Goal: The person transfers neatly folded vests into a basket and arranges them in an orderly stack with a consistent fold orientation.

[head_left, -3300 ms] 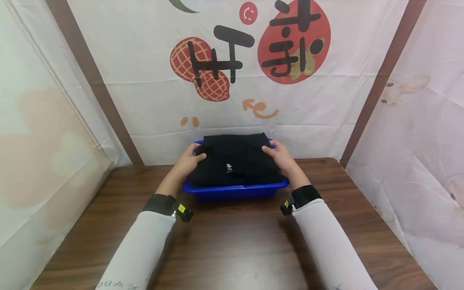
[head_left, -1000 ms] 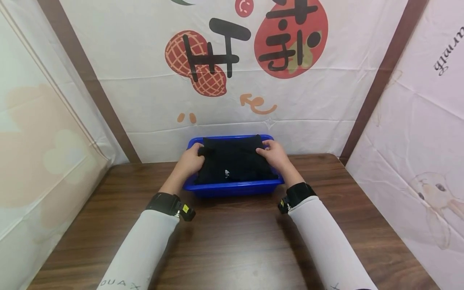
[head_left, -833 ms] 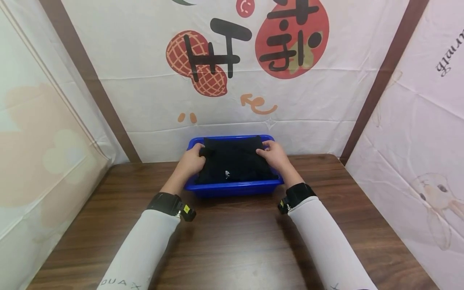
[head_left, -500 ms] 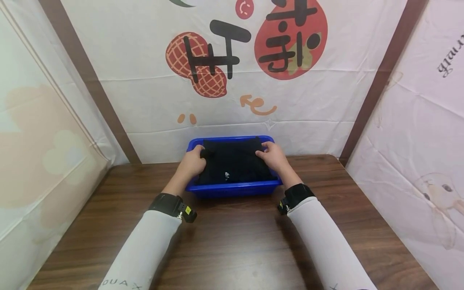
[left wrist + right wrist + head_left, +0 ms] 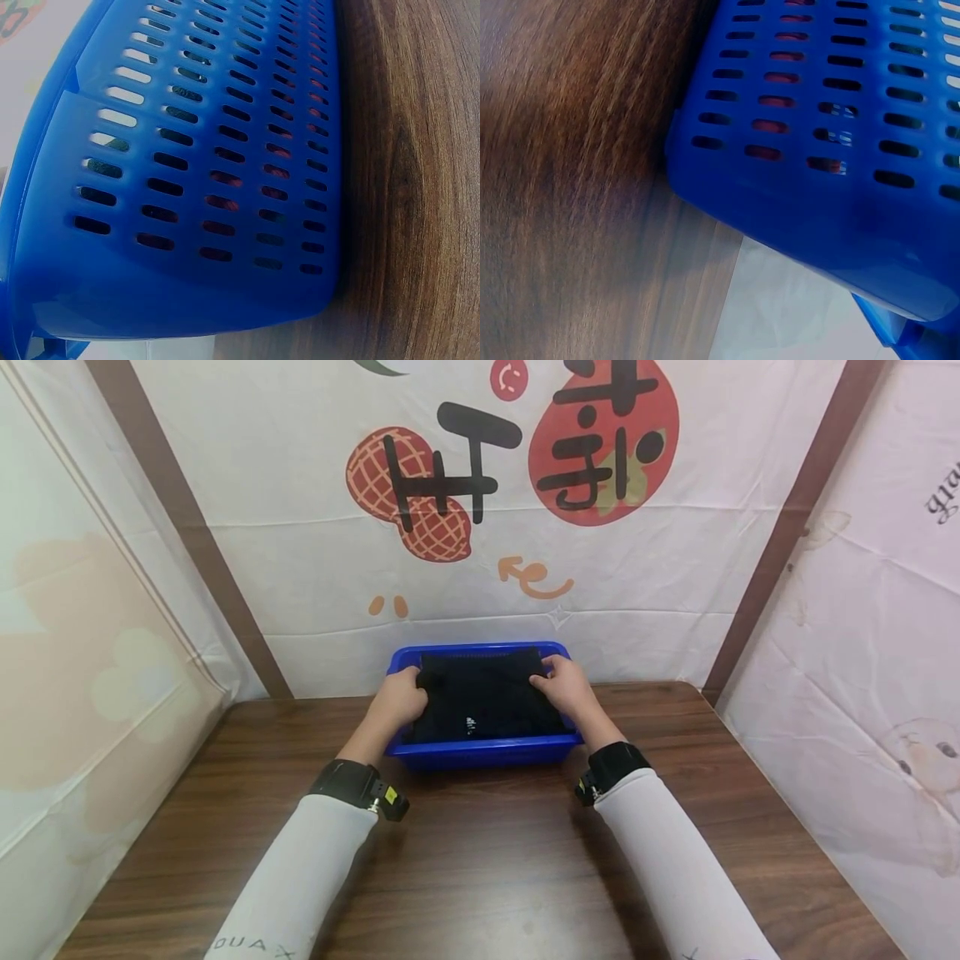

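Observation:
A folded black garment [image 5: 483,693] with a small white print near its front edge lies inside a blue plastic basket [image 5: 491,748]. My left hand [image 5: 398,698] grips the garment's left side, its fingertips hidden between cloth and basket wall. On the opposite side my right hand [image 5: 567,687] pinches the garment's right edge between thumb and fingers. Both wrist views show only the slotted outer wall of the basket, on the left [image 5: 150,296] and on the right [image 5: 795,214]; neither hand appears there. Something red and something dark show through the slots.
The basket stands at the back of a dark wood-grain table [image 5: 480,868], close to a white printed curtain [image 5: 300,560]. More curtain hangs at the left [image 5: 67,693] and right [image 5: 847,635]. Black wrist straps with small cameras sit over pale grey sleeves [image 5: 300,860].
The black garment has sunk from above the rim down into the basket, baring the back rim. Both hands have lowered slightly with it. Over the last second it shifts only a little.

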Motion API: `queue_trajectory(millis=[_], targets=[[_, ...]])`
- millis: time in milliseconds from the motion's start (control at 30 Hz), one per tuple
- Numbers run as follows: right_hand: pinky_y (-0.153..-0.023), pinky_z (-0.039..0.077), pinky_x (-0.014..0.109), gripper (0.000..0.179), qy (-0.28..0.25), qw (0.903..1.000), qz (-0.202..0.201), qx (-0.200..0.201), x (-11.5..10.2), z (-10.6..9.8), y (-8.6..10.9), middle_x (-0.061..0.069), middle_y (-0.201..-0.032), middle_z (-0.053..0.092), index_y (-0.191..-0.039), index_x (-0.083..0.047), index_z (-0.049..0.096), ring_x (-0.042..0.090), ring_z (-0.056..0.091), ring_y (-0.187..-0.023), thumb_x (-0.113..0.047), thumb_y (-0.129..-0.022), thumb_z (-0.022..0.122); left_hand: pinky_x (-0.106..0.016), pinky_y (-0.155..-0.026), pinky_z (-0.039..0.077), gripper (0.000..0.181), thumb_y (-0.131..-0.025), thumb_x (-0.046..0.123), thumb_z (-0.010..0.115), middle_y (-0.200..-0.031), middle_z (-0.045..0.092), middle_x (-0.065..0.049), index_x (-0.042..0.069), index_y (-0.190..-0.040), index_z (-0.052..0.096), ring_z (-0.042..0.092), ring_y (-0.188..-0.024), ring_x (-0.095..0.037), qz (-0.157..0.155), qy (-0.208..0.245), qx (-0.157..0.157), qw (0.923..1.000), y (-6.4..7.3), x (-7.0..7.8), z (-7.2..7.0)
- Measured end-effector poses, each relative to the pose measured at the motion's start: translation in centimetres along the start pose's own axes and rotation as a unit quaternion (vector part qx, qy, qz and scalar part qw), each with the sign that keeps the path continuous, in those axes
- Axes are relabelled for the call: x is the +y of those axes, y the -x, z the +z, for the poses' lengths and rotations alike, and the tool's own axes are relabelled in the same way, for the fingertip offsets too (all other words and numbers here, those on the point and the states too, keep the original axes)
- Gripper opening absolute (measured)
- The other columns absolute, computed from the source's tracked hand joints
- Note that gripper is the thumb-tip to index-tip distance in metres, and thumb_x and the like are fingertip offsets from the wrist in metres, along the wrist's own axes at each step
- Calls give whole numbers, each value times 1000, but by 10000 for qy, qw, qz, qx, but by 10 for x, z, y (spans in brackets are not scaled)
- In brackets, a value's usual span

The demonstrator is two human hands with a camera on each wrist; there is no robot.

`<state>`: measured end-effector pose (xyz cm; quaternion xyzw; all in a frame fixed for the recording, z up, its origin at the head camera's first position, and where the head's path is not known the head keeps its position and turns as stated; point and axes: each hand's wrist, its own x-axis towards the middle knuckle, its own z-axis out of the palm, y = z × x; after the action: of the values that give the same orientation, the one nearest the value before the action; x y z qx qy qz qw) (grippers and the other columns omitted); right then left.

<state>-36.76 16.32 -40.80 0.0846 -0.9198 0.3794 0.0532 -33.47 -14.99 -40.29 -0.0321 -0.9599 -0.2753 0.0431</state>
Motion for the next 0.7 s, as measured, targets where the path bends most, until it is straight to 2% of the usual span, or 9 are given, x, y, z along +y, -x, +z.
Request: queue_trajectory(millis=[267,533,700], targets=[[-100,52,49,52,384,9992,-69,47,1,4,-1,18,-131,65,-143,-4,54,31,62,-122,-31,-100,67,-56,-103,48,47,-97,11,45,-143,55,-28,-8,-140,52,58,-124,-37,-50,-284,-36,9996,1,2,1],[-103,51,49,53,680,9976,-140,19,-2,6,0,19,-136,64,-144,-2,53,33,62,-125,-28,-100,67,-57,-106,47,49,-98,12,46,-147,53,-28,-8,-142,51,53,-134,-39,-142,-353,-46,9993,1,3,2],[-107,47,50,53,811,9966,-139,-75,-4,6,1,20,-144,58,-146,-1,50,34,59,-129,-25,-101,65,-56,-99,51,43,-98,14,48,-138,59,-28,-9,-134,57,61,-122,-37,-115,-447,72,9989,1,4,2]])
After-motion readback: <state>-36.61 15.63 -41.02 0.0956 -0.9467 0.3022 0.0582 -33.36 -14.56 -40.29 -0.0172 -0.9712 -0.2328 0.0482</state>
